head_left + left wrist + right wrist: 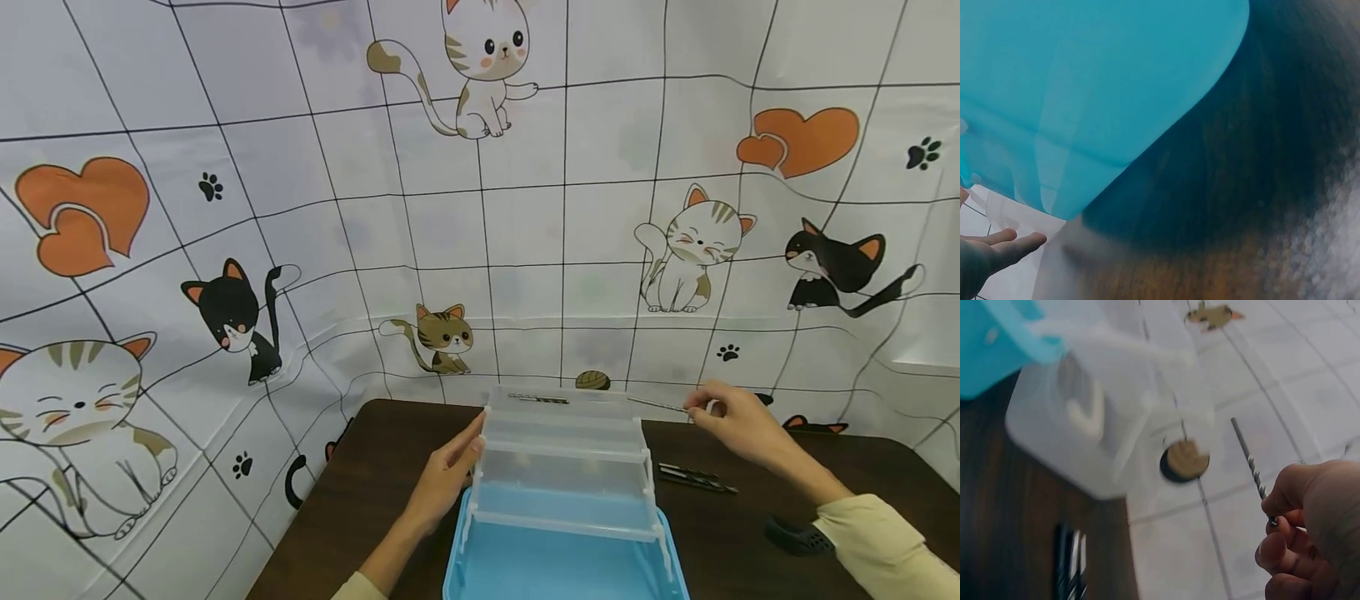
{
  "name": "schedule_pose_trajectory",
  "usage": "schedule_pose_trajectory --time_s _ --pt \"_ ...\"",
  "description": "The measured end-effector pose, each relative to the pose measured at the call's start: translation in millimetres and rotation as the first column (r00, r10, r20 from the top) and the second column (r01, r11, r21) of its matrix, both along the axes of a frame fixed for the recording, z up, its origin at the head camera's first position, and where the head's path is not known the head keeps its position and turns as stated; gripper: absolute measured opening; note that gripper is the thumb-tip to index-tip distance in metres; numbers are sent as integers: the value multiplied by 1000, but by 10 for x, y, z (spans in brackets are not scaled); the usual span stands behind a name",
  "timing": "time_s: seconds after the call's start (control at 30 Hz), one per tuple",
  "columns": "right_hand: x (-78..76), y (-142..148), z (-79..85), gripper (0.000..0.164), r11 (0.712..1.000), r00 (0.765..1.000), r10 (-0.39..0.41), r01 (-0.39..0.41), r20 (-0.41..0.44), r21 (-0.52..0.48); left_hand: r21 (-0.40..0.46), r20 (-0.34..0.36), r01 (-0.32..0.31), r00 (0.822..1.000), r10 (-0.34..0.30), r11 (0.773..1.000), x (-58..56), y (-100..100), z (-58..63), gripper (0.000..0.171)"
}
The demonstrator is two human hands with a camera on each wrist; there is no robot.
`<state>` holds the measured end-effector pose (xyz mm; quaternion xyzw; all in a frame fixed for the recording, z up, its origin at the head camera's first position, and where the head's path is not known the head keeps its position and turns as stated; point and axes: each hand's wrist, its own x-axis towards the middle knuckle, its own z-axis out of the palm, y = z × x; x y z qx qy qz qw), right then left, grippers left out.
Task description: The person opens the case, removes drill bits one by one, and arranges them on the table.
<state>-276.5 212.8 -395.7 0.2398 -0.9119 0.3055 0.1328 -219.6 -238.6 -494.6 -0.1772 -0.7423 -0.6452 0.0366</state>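
A blue toolbox (555,567) with translucent tiered trays (562,467) stands unfolded on the table. My left hand (438,483) rests against the left side of the trays, its visible fingers (1019,248) fairly straight. Between thumb and fingertips, my right hand (738,421) pinches a thin drill bit (1247,456) by one end. The bit's other end points left, toward the right end of the farthest tray. One dark drill bit (540,400) lies in that tray. Several thicker drill bits (693,477) lie together on the table right of the box.
The dark brown table (360,492) reaches back to a white sheet (525,225) with cat drawings and grid lines. A black object (798,536) is beside the right sleeve (885,542). The raised trays stand between the two hands.
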Motion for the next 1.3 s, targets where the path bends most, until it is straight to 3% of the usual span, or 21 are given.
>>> schedule_pose_trajectory --time_s 0.27,0.53,0.8,1.03,1.3 --pt "45 432 -440 12 999 992 -36 36 119 -3 -11 -28 11 1000 -11 1000 2 -22 -1 49" --pt "137 537 -913 9 998 981 4 8 192 -57 -7 -29 2 1000 -2 1000 -14 -57 49 49" --pt "212 539 -1145 12 997 963 16 6 270 -81 3 20 5 1000 -5 1000 31 -34 25 49" --pt "272 568 -1245 9 998 973 -36 48 227 -45 5 29 -1 1000 1 1000 28 5 -7 50" --pt "261 556 -1309 16 998 993 -51 53 106 -23 14 25 -1 1000 1 1000 23 -8 27 49"
